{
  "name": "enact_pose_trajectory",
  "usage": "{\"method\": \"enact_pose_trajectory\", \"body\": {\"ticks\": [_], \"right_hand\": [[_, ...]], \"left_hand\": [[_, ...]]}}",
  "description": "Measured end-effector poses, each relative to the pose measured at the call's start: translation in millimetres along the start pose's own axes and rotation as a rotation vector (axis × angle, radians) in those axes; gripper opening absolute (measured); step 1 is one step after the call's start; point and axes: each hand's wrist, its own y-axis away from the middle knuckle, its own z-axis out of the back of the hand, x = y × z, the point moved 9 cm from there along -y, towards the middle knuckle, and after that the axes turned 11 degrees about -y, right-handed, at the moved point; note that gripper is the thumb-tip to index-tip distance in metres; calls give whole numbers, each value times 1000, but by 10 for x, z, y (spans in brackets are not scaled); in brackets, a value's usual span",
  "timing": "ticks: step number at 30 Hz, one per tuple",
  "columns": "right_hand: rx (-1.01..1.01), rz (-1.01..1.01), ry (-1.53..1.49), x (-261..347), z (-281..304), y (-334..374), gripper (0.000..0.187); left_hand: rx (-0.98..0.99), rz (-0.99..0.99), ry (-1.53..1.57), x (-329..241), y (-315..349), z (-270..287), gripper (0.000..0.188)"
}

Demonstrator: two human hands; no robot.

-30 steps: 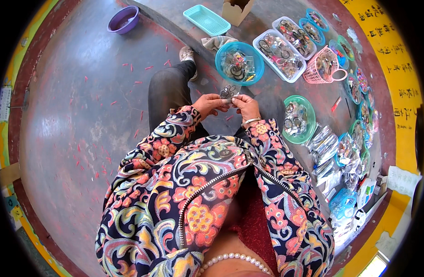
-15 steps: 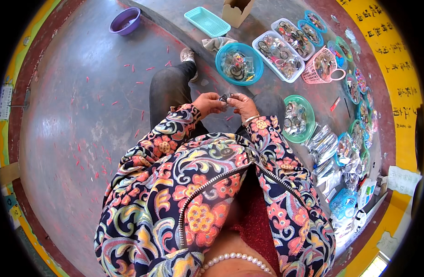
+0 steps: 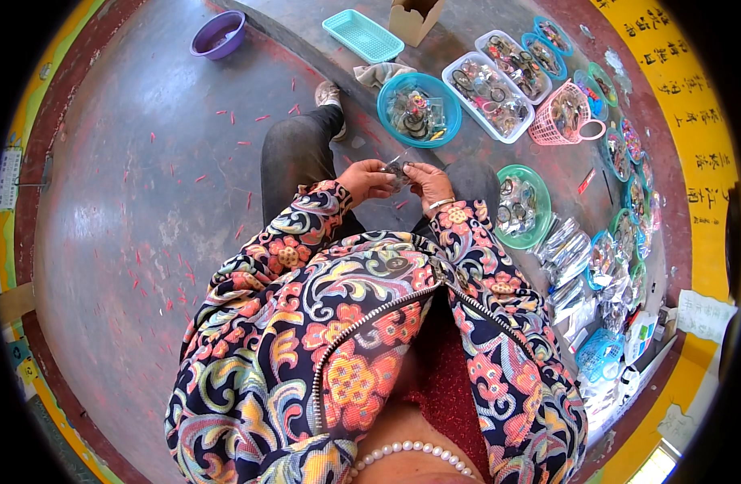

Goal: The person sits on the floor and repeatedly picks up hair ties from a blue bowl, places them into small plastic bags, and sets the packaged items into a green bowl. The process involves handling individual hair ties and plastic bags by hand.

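Observation:
Between my two hands, over my knees, is a small clear plastic bag (image 3: 399, 165) with something dark in it, too small to make out. My left hand (image 3: 367, 181) pinches the bag's left side between thumb and fingers. On the other side, my right hand (image 3: 428, 182) grips the bag's right edge, with a bracelet at the wrist. Closest beyond my hands stands a round blue basin (image 3: 420, 143) of small packaged pieces. By my right knee sits a green basin (image 3: 510, 239) with dark rings in clear bags.
Two white trays (image 3: 512, 139) of packaged pieces and a pink basket (image 3: 540, 131) lie at the far right. A pile of clear packets (image 3: 566, 252) spreads at the right. Farther off are a turquoise basket (image 3: 362, 36), a cardboard box (image 3: 413, 22) and a purple basin (image 3: 218, 35).
The clear bag now shows more widely between my fingers, its top standing above them. My right hand has turned slightly; both hands stay in nearly the same place.

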Motion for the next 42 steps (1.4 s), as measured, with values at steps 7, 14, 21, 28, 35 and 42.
{"method": "enact_pose_trajectory", "body": {"ticks": [7, 14, 21, 28, 35, 42], "right_hand": [[19, 3, -34, 24, -55, 28, 17], [47, -65, -14, 21, -52, 15, 20], [62, -78, 261, 35, -96, 68, 18], [-36, -64, 136, -44, 94, -22, 18], [-97, -69, 59, -32, 127, -17, 18], [-2, -84, -75, -13, 19, -13, 18]], "left_hand": [[0, 36, 7, -50, 57, -37, 24], [-59, 17, 88, -26, 24, 63, 17], [-39, 30, -107, -10, 37, 53, 14], [-50, 30, -145, -65, 53, 23, 18], [-81, -42, -9, -35, -5, 122, 22], [-179, -20, -37, -42, 33, 174, 10]]}}
